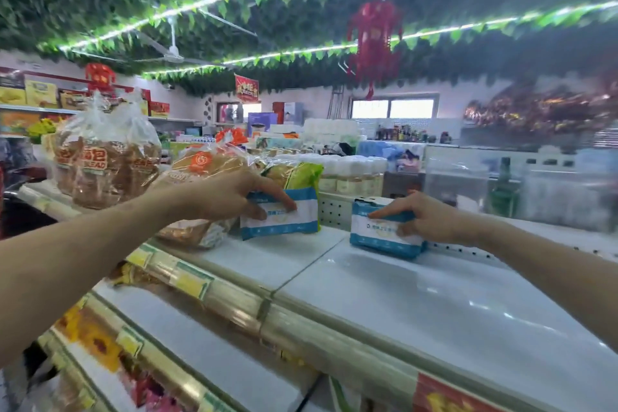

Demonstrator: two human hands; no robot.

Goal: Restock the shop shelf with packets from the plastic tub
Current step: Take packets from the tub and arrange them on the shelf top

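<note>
Two white packets with blue bands stand on the white top shelf (418, 304). My left hand (230, 197) grips the left packet (291, 221) by its upper left corner, fingers curled over its face. That packet leans against a green and yellow bag (297, 174). My right hand (421, 217) holds the right packet (378, 237) from its right side, thumb and fingers pinching it against the perforated back rail. The plastic tub is out of view.
Bagged bread loaves (107, 164) fill the shelf's left end, one loaf (197, 231) beside the left packet. Lower shelves with yellow price labels (187, 281) step down at the front left. Bottles and boxes (351, 174) stand behind the rail.
</note>
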